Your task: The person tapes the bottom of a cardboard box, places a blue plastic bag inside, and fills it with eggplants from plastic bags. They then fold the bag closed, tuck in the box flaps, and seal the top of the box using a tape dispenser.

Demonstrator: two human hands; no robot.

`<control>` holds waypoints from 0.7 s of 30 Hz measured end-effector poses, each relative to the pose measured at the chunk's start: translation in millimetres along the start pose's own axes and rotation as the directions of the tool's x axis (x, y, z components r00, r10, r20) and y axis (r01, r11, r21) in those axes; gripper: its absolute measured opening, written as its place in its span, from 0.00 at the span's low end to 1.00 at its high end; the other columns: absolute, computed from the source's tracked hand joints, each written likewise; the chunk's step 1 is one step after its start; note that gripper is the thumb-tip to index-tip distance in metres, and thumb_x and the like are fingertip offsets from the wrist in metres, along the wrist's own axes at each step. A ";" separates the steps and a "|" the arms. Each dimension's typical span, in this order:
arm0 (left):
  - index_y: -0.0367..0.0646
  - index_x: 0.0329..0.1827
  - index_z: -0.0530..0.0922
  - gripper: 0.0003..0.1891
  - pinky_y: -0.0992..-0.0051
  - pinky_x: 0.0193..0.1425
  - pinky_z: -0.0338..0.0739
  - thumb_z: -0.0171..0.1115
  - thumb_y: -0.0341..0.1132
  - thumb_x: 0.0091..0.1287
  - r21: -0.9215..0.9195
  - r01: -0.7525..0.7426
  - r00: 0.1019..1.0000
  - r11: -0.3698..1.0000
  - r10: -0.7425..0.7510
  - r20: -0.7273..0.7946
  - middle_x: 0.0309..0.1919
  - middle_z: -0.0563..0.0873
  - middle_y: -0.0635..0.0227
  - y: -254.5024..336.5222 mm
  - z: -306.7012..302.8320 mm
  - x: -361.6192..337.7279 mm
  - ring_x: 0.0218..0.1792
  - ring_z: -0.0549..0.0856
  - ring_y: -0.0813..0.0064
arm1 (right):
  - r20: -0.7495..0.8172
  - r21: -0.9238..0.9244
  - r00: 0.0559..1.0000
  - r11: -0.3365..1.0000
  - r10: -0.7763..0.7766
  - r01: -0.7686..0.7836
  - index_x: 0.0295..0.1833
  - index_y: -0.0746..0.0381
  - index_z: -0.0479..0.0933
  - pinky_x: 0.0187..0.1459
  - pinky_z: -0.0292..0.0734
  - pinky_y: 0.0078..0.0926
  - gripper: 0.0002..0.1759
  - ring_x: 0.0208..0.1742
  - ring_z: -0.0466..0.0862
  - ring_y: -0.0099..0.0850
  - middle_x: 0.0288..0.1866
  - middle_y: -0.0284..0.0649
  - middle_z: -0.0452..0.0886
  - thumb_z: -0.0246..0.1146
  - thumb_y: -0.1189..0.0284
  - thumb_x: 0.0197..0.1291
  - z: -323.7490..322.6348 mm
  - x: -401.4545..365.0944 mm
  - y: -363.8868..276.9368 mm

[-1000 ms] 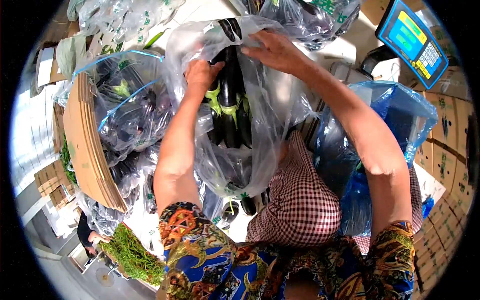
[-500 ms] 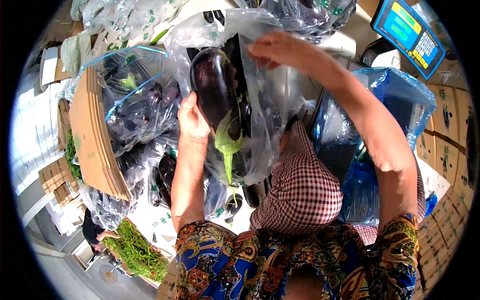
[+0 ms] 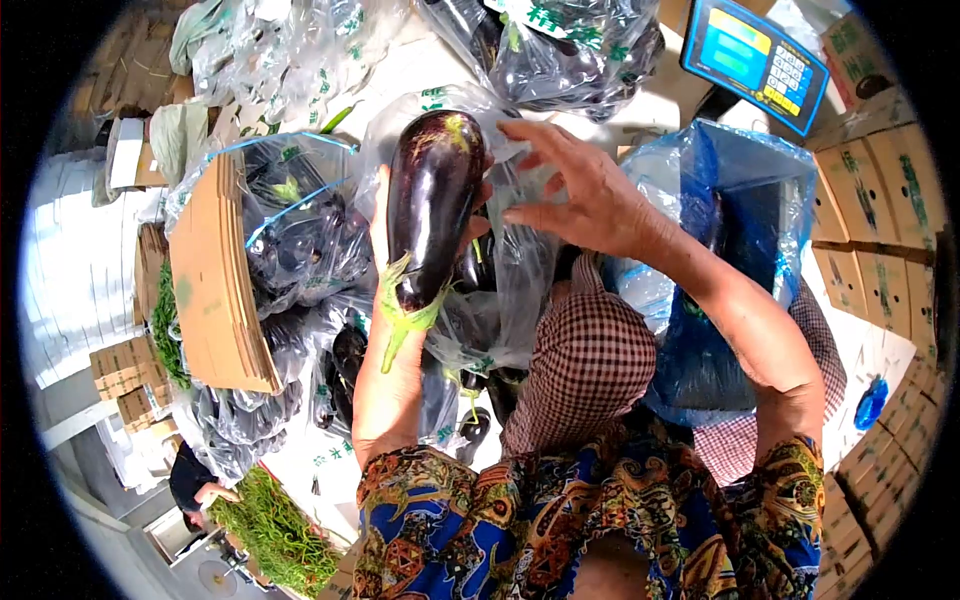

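My left hand (image 3: 381,228) is wrapped around a large, glossy dark purple eggplant (image 3: 432,200), with fingertips showing along its far side. The eggplant's green cap and stem point down toward my wrist, and its top end has a yellowish, rough patch. Beneath it lies a clear plastic bag (image 3: 510,315) with more eggplants inside, partly hidden. To the right of the held eggplant, my right hand (image 3: 592,198) hovers over the bag with fingers apart and nothing in them.
A blue-lined bin (image 3: 745,350) stands at right, below a blue scale display (image 3: 755,62). Bagged eggplants (image 3: 300,220) sit at left beside stacked cardboard (image 3: 215,280). Another eggplant bag (image 3: 560,60) lies at the back. Green peppers (image 3: 275,540) and a person (image 3: 190,480) are lower left.
The eggplant in my left hand has turned, its stem swinging left and its top end now facing up. My right hand has moved down and right, fingers spread. The whole view has shifted slightly.
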State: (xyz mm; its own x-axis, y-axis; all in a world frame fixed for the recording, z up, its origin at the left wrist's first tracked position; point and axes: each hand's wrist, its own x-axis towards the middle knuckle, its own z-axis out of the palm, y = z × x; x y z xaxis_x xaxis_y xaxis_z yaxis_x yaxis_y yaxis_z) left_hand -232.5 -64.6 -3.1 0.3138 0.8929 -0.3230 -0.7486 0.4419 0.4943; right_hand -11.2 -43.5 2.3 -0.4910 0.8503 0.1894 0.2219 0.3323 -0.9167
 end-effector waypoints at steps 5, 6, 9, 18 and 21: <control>0.37 0.69 0.67 0.29 0.66 0.66 0.72 0.53 0.48 0.72 0.356 -0.215 0.963 0.909 0.257 -0.075 0.61 0.77 0.57 -10.3 21.2 1.1 0.60 0.78 0.63 | 0.095 0.487 0.935 0.804 0.341 -0.343 0.70 0.67 0.59 0.62 0.74 0.39 0.50 0.61 0.76 0.49 0.61 0.52 0.74 0.76 0.57 0.49 -4.1 -3.6 -21.9; 0.37 0.70 0.65 0.29 0.66 0.70 0.67 0.54 0.47 0.72 0.491 -0.299 0.936 0.818 0.351 -0.014 0.64 0.74 0.58 -13.8 31.3 3.1 0.64 0.75 0.65 | 0.072 0.493 0.952 0.819 0.297 -0.293 0.70 0.68 0.59 0.63 0.73 0.38 0.49 0.61 0.76 0.47 0.62 0.52 0.74 0.77 0.58 0.49 1.3 -2.7 -19.7; 0.36 0.72 0.61 0.31 0.66 0.76 0.57 0.55 0.45 0.72 0.311 -0.343 0.937 0.886 0.301 0.178 0.68 0.69 0.59 -9.6 50.3 8.6 0.70 0.67 0.65 | -0.041 0.497 0.985 0.858 0.169 -0.127 0.68 0.67 0.61 0.66 0.68 0.34 0.47 0.61 0.75 0.38 0.61 0.48 0.75 0.78 0.66 0.46 10.8 5.3 -18.8; 0.41 0.77 0.51 0.46 0.70 0.71 0.61 0.66 0.22 0.54 0.558 -0.279 0.959 0.781 0.196 0.205 0.67 0.70 0.61 -7.2 58.7 -19.2 0.68 0.69 0.69 | 0.191 0.932 0.975 0.290 0.112 -0.216 0.62 0.67 0.69 0.62 0.72 0.33 0.32 0.56 0.80 0.34 0.55 0.41 0.80 0.69 0.82 0.50 1.8 15.8 -31.0; 0.41 0.75 0.55 0.45 0.73 0.68 0.64 0.66 0.20 0.53 0.572 -0.191 0.980 0.798 0.128 0.149 0.62 0.74 0.66 -11.8 46.1 -24.8 0.63 0.74 0.72 | 0.209 0.944 0.976 0.247 0.063 -0.218 0.61 0.67 0.70 0.58 0.75 0.32 0.27 0.54 0.81 0.33 0.52 0.42 0.81 0.68 0.77 0.55 8.7 18.4 -24.4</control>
State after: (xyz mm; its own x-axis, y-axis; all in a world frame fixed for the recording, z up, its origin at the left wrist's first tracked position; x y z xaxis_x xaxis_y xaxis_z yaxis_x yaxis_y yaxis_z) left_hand -204.5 -87.9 36.3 0.2987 0.9450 -0.1330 -0.3236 0.2314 0.9175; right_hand -33.0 -39.5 25.0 -0.6409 0.7658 0.0536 -0.6338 -0.4885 -0.5997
